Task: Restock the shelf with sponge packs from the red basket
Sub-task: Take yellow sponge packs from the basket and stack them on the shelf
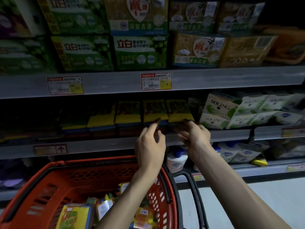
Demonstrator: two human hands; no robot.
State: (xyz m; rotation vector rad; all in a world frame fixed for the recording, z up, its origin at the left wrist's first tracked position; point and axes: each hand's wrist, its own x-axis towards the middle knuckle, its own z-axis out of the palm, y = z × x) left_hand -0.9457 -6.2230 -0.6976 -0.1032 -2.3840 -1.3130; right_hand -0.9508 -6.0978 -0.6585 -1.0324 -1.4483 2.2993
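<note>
While hands [150, 144] [196, 136] touch them, sponge packs [155, 111] stand upright.

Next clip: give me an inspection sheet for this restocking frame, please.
Surface: grey shelf, lit dimly.
Job's things: sponge packs upright in a row on it; spare packs lie in the red basket below.
Clutter: nothing seen.
Hands: left hand index fingertip touches a pack's lower edge; right hand fingertips at the end pack, grip unclear.
Cables: nothing seen.
Surroundings: Soling packs to the right, soap boxes above, price tags.
</note>
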